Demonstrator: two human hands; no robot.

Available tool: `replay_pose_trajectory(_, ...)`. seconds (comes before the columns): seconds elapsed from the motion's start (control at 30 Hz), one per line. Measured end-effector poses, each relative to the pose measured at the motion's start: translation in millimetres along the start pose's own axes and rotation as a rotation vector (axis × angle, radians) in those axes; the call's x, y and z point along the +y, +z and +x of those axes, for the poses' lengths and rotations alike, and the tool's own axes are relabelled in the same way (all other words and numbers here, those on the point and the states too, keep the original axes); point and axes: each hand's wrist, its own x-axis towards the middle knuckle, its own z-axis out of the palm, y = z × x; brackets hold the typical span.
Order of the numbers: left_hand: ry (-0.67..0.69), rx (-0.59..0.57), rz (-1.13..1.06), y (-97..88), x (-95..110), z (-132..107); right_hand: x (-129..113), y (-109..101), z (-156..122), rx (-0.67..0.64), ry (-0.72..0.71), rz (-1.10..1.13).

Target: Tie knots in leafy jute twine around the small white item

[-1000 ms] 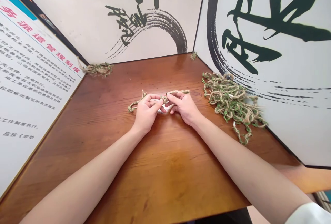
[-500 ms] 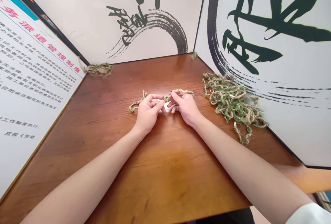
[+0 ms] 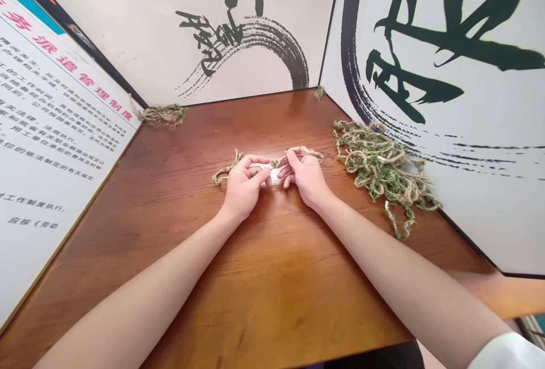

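Brown-and-green twine stretches over the worktop | person's left hand pinches it, thumb to fingers | right hand nips another stretch, lower fingers loosely curled | tangled pile sits right, beside the white panel

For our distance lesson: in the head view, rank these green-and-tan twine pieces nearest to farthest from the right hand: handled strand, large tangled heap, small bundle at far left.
1. Green-and-tan twine strand: touching the right hand.
2. Large tangled twine heap: to its right.
3. Small twine bundle: far-left corner.
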Motion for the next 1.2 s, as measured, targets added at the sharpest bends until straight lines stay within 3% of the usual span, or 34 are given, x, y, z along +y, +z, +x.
replay_pose_trajectory(1.2, 0.057, 0.075, 0.091, -1.6, -1.2, -2.1, -2.8, 0.6, -0.1, 0.072, 0.013, 0.012)
